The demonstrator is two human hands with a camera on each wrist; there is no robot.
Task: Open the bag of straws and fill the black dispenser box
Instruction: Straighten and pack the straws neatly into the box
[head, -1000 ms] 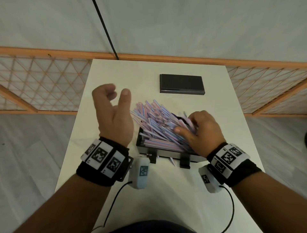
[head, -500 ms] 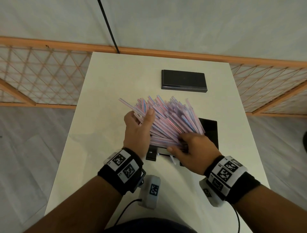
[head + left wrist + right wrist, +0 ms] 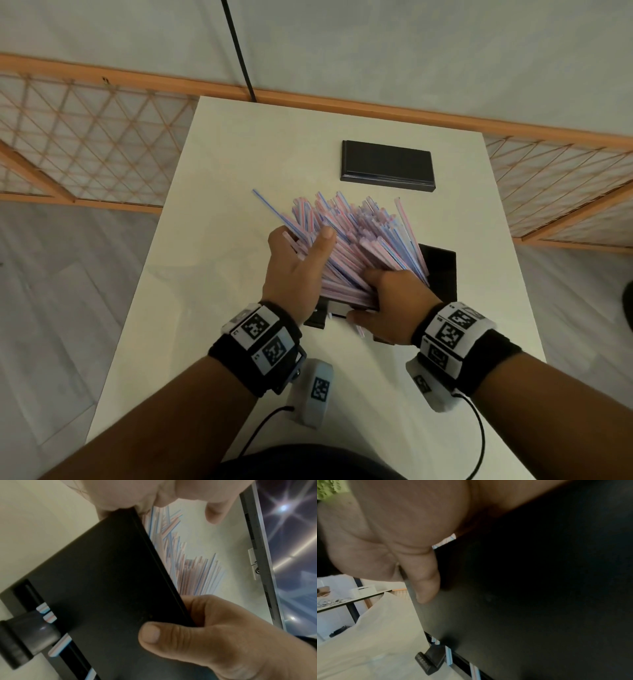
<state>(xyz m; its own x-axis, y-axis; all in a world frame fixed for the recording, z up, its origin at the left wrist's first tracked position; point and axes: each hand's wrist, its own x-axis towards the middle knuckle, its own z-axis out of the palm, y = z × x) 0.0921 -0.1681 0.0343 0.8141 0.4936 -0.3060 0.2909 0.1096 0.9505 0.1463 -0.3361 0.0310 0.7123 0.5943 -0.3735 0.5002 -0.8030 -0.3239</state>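
Head view — straws between both hands' grip

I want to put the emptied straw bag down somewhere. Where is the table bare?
Bare table runs left of the straws and left hand, and along the near edge. Crowded: the dispenser box under both hands, right hand included, and the black lid behind.

An indoor room set up as a test or recording space: a plain white table on grey plank flooring, fenced off by orange lattice barriers before a blank wall. The right wrist view shows another desk with clutter.
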